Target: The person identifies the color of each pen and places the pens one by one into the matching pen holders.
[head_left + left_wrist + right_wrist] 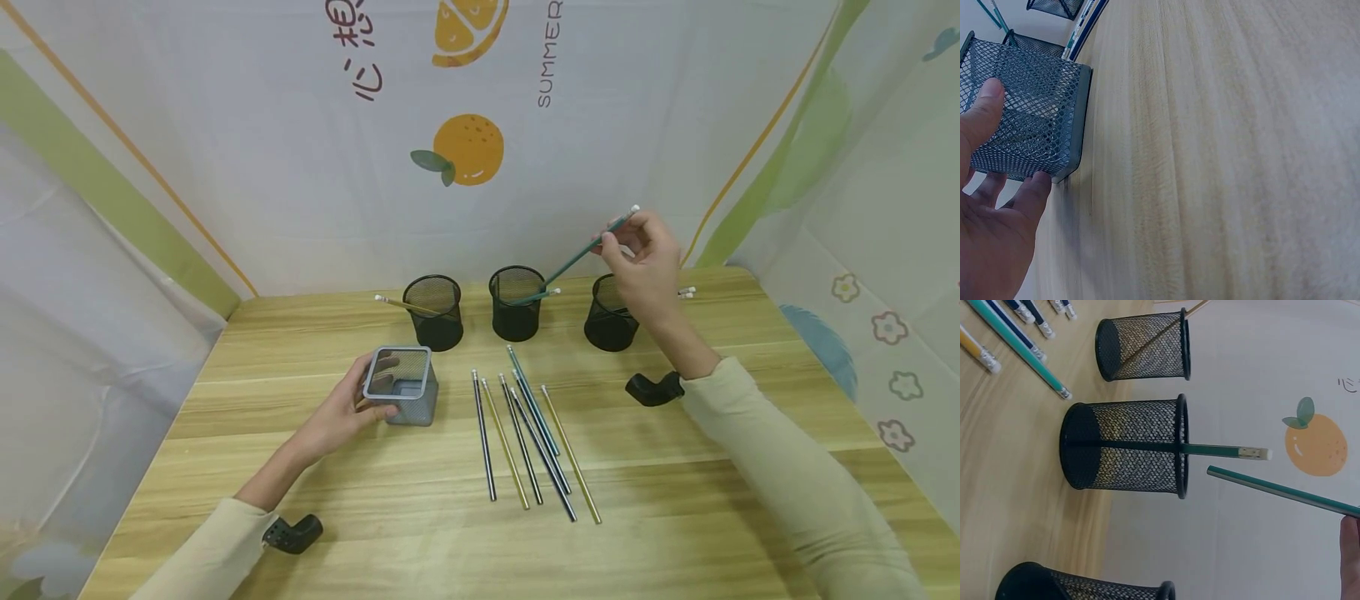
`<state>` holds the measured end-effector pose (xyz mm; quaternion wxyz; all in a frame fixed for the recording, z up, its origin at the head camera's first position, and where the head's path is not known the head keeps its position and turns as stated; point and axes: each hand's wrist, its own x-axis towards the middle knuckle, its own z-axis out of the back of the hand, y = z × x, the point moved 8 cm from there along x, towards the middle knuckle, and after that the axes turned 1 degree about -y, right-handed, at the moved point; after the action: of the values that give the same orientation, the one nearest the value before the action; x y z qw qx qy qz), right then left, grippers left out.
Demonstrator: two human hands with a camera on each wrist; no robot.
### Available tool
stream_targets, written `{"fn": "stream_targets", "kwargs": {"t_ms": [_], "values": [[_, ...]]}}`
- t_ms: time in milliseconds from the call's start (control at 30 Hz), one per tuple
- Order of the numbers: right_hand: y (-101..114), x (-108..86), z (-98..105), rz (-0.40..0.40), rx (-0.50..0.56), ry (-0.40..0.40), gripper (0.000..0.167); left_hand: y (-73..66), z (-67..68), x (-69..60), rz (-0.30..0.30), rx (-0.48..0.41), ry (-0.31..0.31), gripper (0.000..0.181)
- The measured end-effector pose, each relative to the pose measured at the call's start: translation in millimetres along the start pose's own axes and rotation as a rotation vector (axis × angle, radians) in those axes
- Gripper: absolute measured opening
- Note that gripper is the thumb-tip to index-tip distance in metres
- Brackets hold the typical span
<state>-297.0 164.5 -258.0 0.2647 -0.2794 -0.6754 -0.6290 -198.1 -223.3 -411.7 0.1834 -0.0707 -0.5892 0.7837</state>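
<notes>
My left hand [348, 414] grips a grey square mesh pen holder [423, 404], thumb on its near side, fingers round the other; the left wrist view shows the holder's mesh [1035, 112] close up. Up at the right, my right hand [647, 271] pinches a green pencil [588, 248] near its white eraser. In the right wrist view the low end of this pencil [1279, 491] hangs just outside the rim of the middle black round mesh cup [1141, 415], apart from it. Another green pencil [536, 297] leans in that middle cup.
The left black cup [438, 329] holds a yellow pencil [405, 305]. The right black cup [611, 329], partly behind my right hand, has white-ended pencils [686, 292] sticking out. Several pencils [525, 442], dark blue, yellow and green, lie on the wooden table [360, 533]. A printed curtain [300, 183] hangs behind.
</notes>
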Motion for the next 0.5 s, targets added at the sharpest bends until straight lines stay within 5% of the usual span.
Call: {"fn": "stream_targets", "kwargs": {"t_ms": [500], "values": [[-10.0, -5.8, -6.4, 0.003, -0.054, 0.054, 0.010, -0.4, 0.9, -0.8, -0.002, 0.013, -0.007, 0.080]]}}
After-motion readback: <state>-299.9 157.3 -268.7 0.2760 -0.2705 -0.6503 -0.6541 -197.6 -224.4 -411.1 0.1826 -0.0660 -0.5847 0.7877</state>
